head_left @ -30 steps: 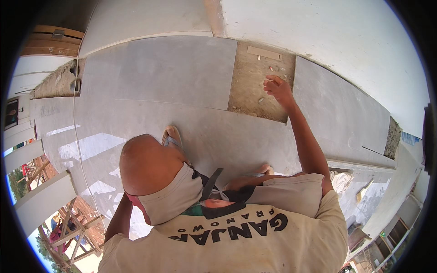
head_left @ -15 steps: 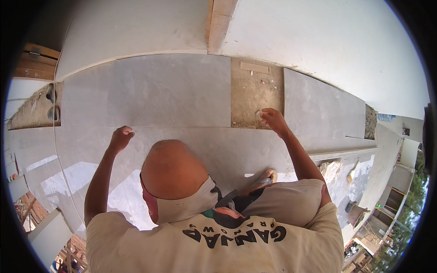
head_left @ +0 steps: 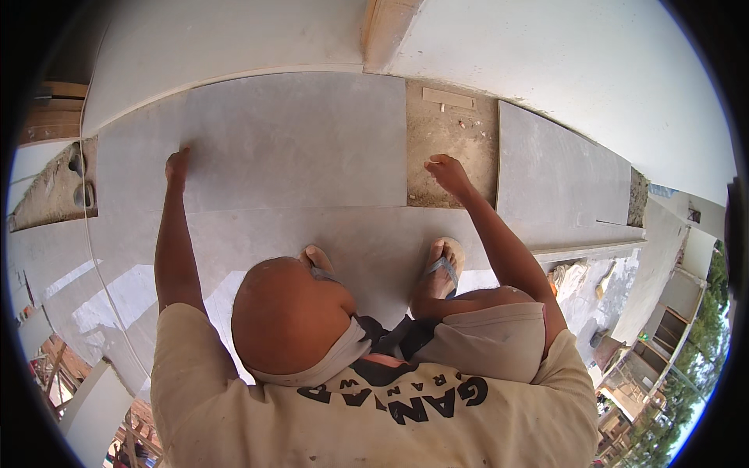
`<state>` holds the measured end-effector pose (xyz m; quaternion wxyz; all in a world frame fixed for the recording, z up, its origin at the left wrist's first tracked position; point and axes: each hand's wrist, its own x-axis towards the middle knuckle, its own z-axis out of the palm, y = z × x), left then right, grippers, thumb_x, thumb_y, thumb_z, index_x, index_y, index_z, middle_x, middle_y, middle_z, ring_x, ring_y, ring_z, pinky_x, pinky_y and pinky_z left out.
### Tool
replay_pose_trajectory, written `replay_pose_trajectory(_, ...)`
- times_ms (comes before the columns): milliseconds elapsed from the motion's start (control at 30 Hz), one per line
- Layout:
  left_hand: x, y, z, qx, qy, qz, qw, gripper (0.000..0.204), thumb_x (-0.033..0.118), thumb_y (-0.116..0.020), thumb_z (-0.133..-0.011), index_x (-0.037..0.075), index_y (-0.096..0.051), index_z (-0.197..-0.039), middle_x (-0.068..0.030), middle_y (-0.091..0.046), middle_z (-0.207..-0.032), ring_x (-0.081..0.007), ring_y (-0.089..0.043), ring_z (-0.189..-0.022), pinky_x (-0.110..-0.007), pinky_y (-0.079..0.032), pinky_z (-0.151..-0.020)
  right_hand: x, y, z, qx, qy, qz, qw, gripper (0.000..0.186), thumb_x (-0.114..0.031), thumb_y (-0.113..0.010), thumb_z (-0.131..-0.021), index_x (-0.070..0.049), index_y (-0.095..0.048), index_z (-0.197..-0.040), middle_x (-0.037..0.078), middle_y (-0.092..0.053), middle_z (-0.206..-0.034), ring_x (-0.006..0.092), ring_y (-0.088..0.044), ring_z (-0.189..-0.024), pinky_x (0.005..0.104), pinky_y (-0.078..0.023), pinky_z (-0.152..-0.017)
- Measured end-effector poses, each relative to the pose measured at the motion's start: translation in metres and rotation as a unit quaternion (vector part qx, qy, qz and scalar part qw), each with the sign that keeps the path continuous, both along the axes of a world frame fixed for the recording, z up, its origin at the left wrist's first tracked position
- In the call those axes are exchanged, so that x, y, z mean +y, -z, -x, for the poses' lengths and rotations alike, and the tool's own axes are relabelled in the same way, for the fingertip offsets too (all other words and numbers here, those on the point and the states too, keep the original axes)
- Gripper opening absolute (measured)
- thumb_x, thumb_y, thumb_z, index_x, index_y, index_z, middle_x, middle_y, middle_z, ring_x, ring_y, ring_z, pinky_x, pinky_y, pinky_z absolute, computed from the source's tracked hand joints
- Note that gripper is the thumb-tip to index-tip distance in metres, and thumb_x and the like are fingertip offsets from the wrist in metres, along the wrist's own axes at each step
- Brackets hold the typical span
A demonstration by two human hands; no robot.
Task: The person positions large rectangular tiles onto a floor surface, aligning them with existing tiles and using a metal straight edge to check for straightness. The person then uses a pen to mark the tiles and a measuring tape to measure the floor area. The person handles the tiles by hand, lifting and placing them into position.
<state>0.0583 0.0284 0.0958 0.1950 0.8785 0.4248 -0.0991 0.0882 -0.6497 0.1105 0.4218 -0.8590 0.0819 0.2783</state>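
My left hand (head_left: pixel 177 165) is over the left part of a large grey tile (head_left: pixel 304 136), near its surface, with fingers mostly curled; whether it touches the tile or holds anything is unclear. My right hand (head_left: pixel 446 171), fingers bent in, hovers over a bare, dirty strip of floor (head_left: pixel 451 132) between two tiles; what it holds, if anything, is too small to make out. A second grey tile (head_left: pixel 562 164) lies to its right. A flat light-brown piece (head_left: pixel 448 98) and small debris lie in the strip. My sandalled right foot (head_left: pixel 441 265) stands on the tiled floor below.
White walls (head_left: pixel 554 62) meet a wooden post (head_left: pixel 382 35) beyond the tiles. A thin cable (head_left: pixel 101 288) crosses the floor at left, near a bare corner patch (head_left: pixel 51 195). A pale bundle (head_left: pixel 568 277) lies at right; wooden scaffolding (head_left: pixel 55 366) shows at lower left.
My left hand has come into view and moved up over the large tile. My right hand dropped, then rose slightly and shifted left. The view has turned, and both feet show again.
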Motion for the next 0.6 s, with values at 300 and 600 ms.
replay_pose_trajectory(300,0.004,0.012,0.004,-0.094,-0.115,0.11,0.983,0.056,0.039,-0.065,-0.077,-0.003,-0.059,-0.113,-0.0173,-0.06,-0.114,-0.0277,-0.055,-0.106,-0.036,-0.04,-0.092,0.057,0.042,-0.058,0.161,0.09,-0.169,0.968,0.025,-0.029,-0.061,-0.084,-0.007,-0.057,-0.096,0.001,-0.054,-0.081,0.0135,-0.052,-0.076,0.0303,-0.043,-0.067)
replay_pose_trajectory(600,0.008,0.015,0.008,-0.077,-0.096,0.109,0.986,0.049,0.036,-0.065,-0.078,-0.002,-0.061,-0.108,-0.014,-0.063,-0.107,-0.0244,-0.056,-0.098,-0.035,-0.041,-0.087,0.09,0.032,-0.063,0.158,0.185,-0.138,0.96,0.023,-0.018,-0.058,-0.084,0.002,-0.056,-0.094,0.009,-0.054,-0.078,0.0187,-0.052,-0.069,0.0363,-0.042,-0.059)
